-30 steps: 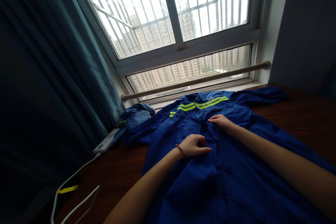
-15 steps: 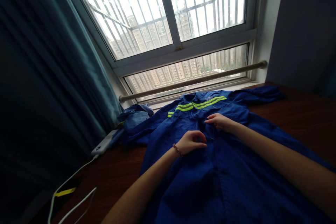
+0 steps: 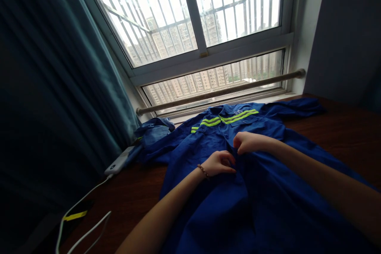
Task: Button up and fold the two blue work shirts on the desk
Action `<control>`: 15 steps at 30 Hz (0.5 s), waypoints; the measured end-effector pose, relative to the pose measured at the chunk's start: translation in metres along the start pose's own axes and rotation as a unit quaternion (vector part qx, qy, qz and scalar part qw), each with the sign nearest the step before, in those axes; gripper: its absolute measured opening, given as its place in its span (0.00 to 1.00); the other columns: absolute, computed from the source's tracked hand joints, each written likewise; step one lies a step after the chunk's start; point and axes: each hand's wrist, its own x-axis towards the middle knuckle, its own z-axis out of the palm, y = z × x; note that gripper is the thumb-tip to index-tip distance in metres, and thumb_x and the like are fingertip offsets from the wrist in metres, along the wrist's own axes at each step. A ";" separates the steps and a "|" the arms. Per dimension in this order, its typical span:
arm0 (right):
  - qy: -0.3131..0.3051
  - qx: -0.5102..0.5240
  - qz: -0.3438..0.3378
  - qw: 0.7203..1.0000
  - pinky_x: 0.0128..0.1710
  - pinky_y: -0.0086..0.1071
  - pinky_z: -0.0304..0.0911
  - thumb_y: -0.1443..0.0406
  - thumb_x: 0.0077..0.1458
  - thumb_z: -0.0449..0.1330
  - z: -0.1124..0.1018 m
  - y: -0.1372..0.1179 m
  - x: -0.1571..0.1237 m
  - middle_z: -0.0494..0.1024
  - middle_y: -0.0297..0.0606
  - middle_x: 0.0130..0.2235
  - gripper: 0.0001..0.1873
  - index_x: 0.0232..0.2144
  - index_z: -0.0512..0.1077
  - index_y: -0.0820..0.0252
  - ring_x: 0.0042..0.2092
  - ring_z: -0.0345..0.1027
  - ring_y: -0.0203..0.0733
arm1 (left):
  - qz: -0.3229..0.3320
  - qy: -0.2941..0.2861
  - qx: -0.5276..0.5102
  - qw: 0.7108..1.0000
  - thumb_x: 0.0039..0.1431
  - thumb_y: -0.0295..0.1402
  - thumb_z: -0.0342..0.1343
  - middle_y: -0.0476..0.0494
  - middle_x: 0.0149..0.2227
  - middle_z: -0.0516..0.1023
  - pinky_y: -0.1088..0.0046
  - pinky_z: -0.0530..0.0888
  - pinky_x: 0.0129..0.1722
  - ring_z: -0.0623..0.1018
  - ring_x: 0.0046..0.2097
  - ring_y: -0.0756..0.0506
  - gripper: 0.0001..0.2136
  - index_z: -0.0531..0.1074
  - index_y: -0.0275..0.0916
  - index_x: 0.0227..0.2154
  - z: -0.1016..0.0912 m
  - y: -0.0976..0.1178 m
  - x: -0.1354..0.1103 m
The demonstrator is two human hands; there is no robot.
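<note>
A blue work jacket (image 3: 205, 202) with yellow-and-grey reflective bands across the chest lies spread out, front side up, its collar toward the window. My right hand (image 3: 248, 142) is closed, pinching cloth at the middle of the front; folds rise beneath it. Just to the left and a little nearer to me, my left hand (image 3: 219, 162) wears a beaded bracelet (image 3: 203, 171). Its fingers are half curled, with a gap between thumb and fingertips, and the tips touch the cloth. The jacket's lower end runs out of view.
A brown wooden surface (image 3: 139, 194) lies under the jacket. Bunched blue cloth (image 3: 154, 133) sits by the left sleeve, beside a white device (image 3: 119, 161) with a white cable (image 3: 86, 200). Behind are a window rail (image 3: 220, 94) and the window; a curtain (image 3: 98, 87) hangs at left.
My right hand has turned downward and its fingers have closed on the front cloth, drawing it into folds. My left hand stays nearly in place, its thumb and fingers slightly farther apart.
</note>
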 end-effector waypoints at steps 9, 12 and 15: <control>0.100 -0.051 0.018 0.993 0.25 0.25 0.56 0.70 0.53 0.50 0.003 -0.013 0.000 0.71 0.39 0.27 0.09 0.29 0.70 0.67 0.28 0.64 0.37 | 0.099 0.081 0.104 0.986 0.43 0.35 0.63 0.44 0.33 0.70 0.78 0.65 0.28 0.69 0.29 0.52 0.10 0.73 0.33 0.26 0.005 0.015 -0.004; 0.185 -0.055 -0.025 0.981 0.31 0.25 0.56 0.69 0.54 0.52 0.004 -0.016 0.002 0.72 0.40 0.32 0.07 0.31 0.70 0.68 0.35 0.64 0.38 | 0.100 0.109 0.059 0.987 0.44 0.34 0.63 0.44 0.31 0.72 0.77 0.66 0.31 0.70 0.31 0.50 0.09 0.73 0.33 0.26 0.004 0.018 -0.005; 0.176 0.034 -0.041 0.983 0.28 0.24 0.55 0.67 0.50 0.57 0.003 -0.015 0.000 0.70 0.37 0.29 0.10 0.35 0.70 0.69 0.31 0.62 0.35 | 0.064 0.140 -0.050 0.987 0.40 0.33 0.64 0.45 0.31 0.74 0.75 0.68 0.35 0.72 0.33 0.48 0.11 0.73 0.34 0.28 0.001 0.018 -0.004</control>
